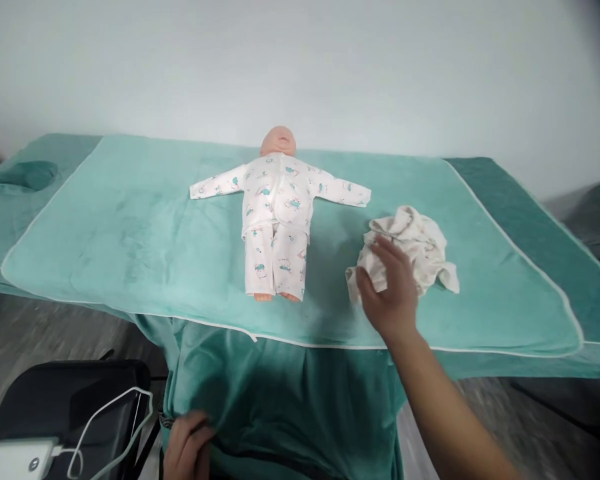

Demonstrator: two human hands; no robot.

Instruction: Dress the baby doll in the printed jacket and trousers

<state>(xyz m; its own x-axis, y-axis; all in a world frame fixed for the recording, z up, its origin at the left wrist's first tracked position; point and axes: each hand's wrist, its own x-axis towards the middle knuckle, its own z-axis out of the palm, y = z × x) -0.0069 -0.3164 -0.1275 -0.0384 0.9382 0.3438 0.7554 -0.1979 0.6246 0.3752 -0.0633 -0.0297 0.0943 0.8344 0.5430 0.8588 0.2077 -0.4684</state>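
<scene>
A baby doll (280, 193) lies on its back on the green bed, its sleeves stretched out to both sides. It wears a white printed jacket (279, 190) and matching trousers (260, 263), with its feet towards me. To the right of the doll is a crumpled heap of white printed fabric (420, 243). My right hand (393, 290) is at the near left side of this heap, thumb and fingers apart; whether it touches the fabric is unclear. Low in the view, my left hand (187, 443) hangs before the bed's front drape, slightly blurred, its fingertips partly hidden.
A pale green cover with white piping (145, 233) spreads over the bed, which stands against a white wall (300, 67). At lower left, a white power bank (23, 460) with a cable (107, 407) rests on a black chair (80, 400). A face hole (23, 175) shows at far left.
</scene>
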